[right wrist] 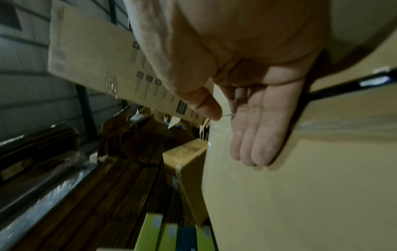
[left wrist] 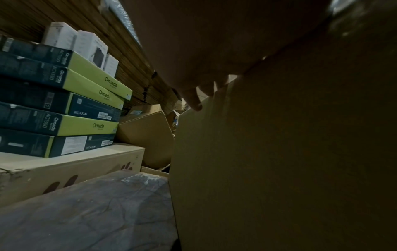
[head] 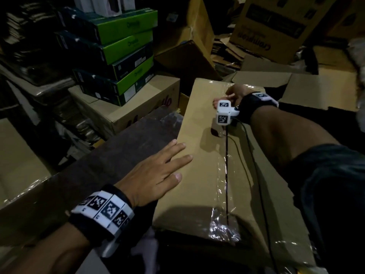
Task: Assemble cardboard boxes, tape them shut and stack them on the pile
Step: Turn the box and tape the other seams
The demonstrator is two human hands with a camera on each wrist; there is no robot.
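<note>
A long brown cardboard box point(head: 205, 147) lies in front of me, its top seam covered by a strip of clear tape point(head: 222, 175). My left hand point(head: 158, 173) lies flat on the box's near left edge, fingers straight. In the left wrist view the left hand's fingertips point(left wrist: 194, 101) touch the box point(left wrist: 279, 152). My right hand point(head: 231, 95) rests at the far end of the seam, on the tape. In the right wrist view its fingers point(right wrist: 255, 135) lie straight and together on the box top point(right wrist: 300, 186), thumb point(right wrist: 206, 108) out to the side.
A dark wrapped slab point(head: 110, 161) lies left of the box. Behind it stand several green and black product boxes point(head: 116, 56) on a carton point(head: 126, 103). Flattened cardboard point(head: 296, 89) and a large printed carton point(head: 276, 26) lie beyond the box.
</note>
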